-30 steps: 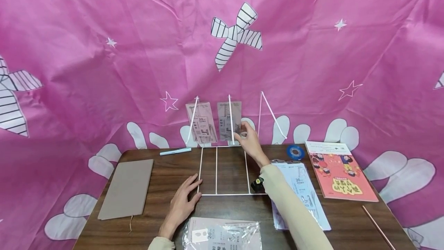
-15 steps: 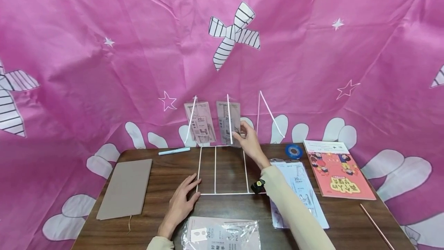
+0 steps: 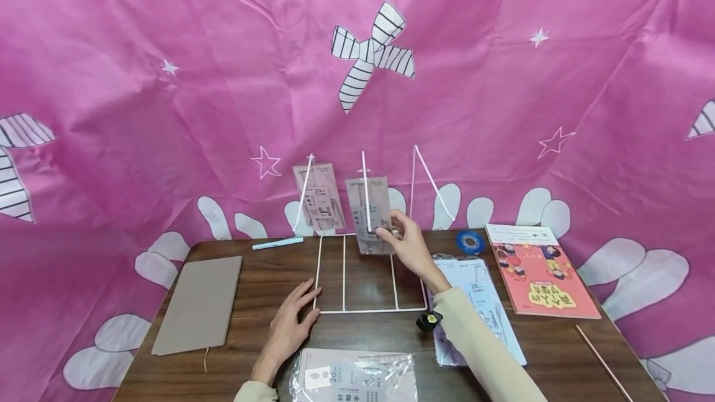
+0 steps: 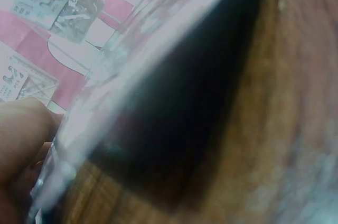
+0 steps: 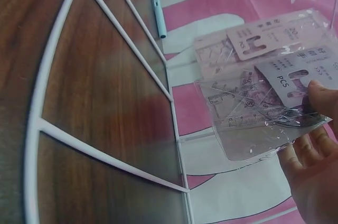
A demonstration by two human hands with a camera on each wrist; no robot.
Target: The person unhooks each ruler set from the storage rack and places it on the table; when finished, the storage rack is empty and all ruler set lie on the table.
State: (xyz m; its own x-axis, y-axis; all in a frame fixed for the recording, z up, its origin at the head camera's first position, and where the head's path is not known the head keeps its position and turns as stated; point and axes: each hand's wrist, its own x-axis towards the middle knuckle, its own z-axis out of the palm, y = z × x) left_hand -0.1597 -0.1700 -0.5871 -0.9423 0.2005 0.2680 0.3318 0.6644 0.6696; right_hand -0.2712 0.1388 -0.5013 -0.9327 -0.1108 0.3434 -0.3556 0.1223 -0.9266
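Fingers of my right hand pinch a clear packet by its edge, holding it upright at the far end of the white wire rack, against the middle prong. A second packet stands behind the left prong. My left hand lies flat on the table, fingers straight, fingertips touching the rack's near left corner (the left wrist view is mostly blur). A blue pen lies just beyond the rack.
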